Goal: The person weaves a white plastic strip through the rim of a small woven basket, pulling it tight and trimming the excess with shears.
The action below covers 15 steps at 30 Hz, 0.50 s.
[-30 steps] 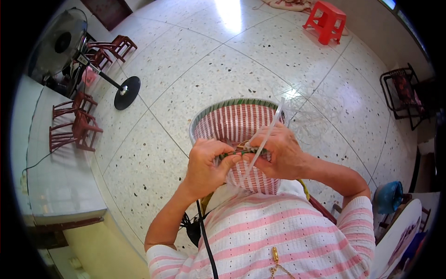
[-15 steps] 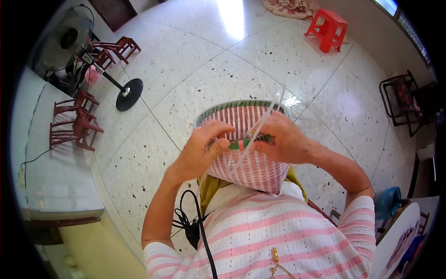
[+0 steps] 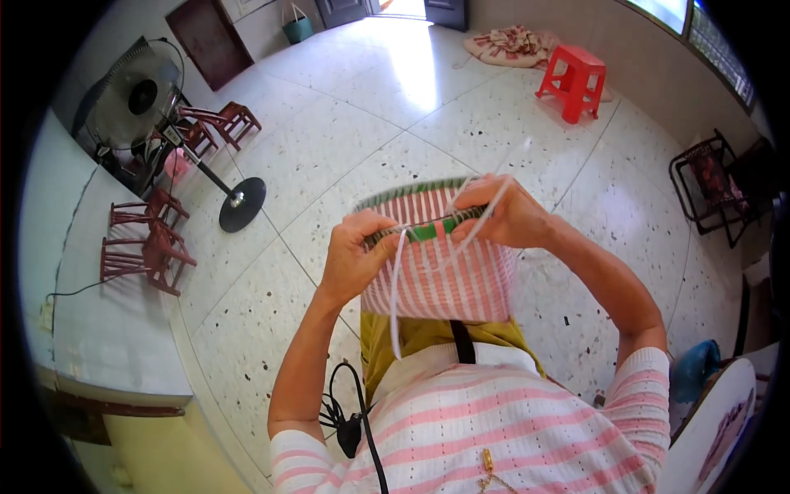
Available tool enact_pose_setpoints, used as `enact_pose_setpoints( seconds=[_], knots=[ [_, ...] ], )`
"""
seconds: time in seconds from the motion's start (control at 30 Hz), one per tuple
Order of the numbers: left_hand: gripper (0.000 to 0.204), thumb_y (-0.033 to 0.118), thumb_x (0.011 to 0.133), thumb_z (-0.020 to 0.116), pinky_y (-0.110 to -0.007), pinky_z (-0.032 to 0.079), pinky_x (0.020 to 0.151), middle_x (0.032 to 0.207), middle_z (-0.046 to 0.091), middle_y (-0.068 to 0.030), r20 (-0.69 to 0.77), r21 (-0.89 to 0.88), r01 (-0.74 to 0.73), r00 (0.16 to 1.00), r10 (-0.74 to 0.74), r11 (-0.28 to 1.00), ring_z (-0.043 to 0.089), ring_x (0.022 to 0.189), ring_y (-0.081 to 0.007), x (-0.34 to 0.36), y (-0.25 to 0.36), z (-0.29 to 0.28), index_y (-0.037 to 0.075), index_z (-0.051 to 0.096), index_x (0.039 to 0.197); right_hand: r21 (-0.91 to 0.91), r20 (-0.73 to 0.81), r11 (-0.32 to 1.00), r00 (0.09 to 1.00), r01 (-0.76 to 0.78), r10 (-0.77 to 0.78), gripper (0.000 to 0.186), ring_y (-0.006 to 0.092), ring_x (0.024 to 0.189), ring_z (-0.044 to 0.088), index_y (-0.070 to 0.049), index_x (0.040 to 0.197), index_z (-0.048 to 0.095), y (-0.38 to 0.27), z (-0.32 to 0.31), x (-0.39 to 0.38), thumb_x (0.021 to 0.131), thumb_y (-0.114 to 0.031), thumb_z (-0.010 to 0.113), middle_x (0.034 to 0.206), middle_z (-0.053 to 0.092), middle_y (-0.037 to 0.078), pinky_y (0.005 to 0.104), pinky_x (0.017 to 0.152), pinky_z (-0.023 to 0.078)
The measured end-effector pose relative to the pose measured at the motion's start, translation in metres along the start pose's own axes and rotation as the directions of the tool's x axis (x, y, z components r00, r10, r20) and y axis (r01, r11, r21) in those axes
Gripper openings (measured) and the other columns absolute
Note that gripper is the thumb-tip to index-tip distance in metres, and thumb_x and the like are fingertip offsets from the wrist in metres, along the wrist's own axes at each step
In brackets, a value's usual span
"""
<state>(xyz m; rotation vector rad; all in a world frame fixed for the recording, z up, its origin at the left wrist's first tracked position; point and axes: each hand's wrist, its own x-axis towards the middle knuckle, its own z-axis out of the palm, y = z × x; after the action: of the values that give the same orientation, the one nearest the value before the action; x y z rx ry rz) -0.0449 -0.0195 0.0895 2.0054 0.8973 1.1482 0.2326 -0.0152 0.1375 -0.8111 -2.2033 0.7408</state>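
A woven basket (image 3: pixel 440 280) in pink and white stripes, with a grey-green rim, rests over my lap. My left hand (image 3: pixel 355 251) is closed on the near rim, thumb outside and fingers over the edge. Closed on the same rim farther right is my right hand (image 3: pixel 512 216), its fingertips partly hidden. Bright green and pink bands show on the rim between the hands. One whitish plastic strip (image 3: pixel 396 305) hangs down the basket's front beside my left thumb. Another pale strip (image 3: pixel 491 206), blurred, slants up across my right hand.
A standing fan (image 3: pixel 239 200) and small reddish-brown wooden chairs (image 3: pixel 156 251) are at the left. Far right, a red plastic stool (image 3: pixel 573 82) stands near a bundled cloth (image 3: pixel 514 45). A folding chair (image 3: pixel 709 185) is by the right wall. A black cable (image 3: pixel 364 412) hangs before my shirt.
My hands and the basket's near rim have risen slightly, and the basket's front shows more. A strip now hangs by my left thumb. The view has tilted up, bringing a doorway into sight.
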Motion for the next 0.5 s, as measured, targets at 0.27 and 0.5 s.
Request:
enact_pose_setpoints(
  seconds=[0.27, 0.5],
  knots=[
    [0.032, 0.019, 0.069, 0.086, -0.038, 0.039, 0.085, 0.082, 0.064, -0.006, 0.02, 0.385, -0.293, 0.951, 0.31, 0.875, 0.061, 0.083, -0.0249, 0.0, -0.011, 0.016, 0.005, 0.07, 0.093, -0.376, -0.035, 0.908, 0.976, 0.184, -0.213, 0.024, 0.0209, 0.096, 0.058, -0.009, 0.092, 0.077, 0.052, 0.008, -0.006, 0.073, -0.02, 0.084, 0.083, 0.07, 0.003, 0.0422, 0.098, 0.036],
    [0.028, 0.016, 0.071, 0.084, -0.038, 0.036, 0.089, 0.085, 0.066, -0.0043, -0.052, 0.396, -0.099, 0.99, 0.13, 0.913, 0.061, 0.086, -0.0241, -0.037, -0.036, 0.03, 0.007, 0.071, 0.093, -0.507, -0.241, 0.852, 0.929, 0.126, -0.281, 0.031, 0.0269, 0.113, 0.056, -0.007, 0.098, 0.071, 0.047, 0.057, -0.034, 0.071, -0.014, 0.084, 0.108, 0.067, 0.006, 0.0445, 0.097, 0.039]
  ],
)
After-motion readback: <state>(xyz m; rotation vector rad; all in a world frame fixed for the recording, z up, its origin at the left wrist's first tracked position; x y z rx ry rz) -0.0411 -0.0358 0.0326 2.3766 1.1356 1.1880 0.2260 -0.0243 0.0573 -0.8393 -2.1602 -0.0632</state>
